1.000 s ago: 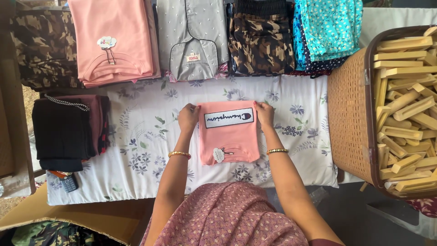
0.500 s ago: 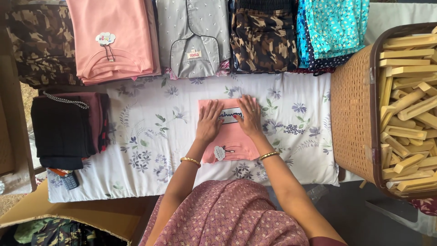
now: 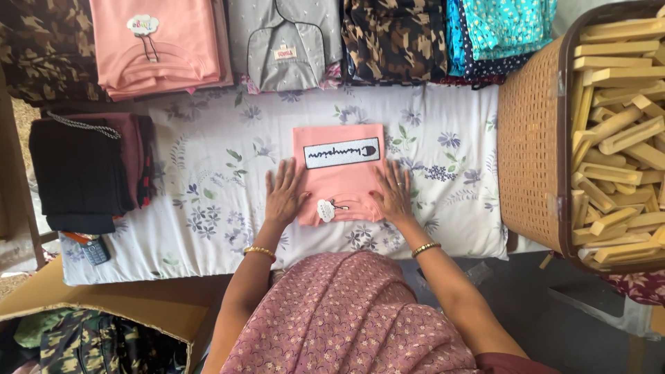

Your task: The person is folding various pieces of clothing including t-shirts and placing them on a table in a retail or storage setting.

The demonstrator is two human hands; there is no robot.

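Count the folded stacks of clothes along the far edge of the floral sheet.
5, left to right: camouflage stack, pink stack, grey stack, brown camouflage stack, turquoise stack. More may lie beyond the frame's top edge.

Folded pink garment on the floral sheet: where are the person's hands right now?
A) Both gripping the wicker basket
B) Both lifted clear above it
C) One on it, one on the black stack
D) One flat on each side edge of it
D: the left hand lies flat on the left edge of the folded pink garment and the right hand lies flat on its right edge, fingers spread, on the floral sheet.
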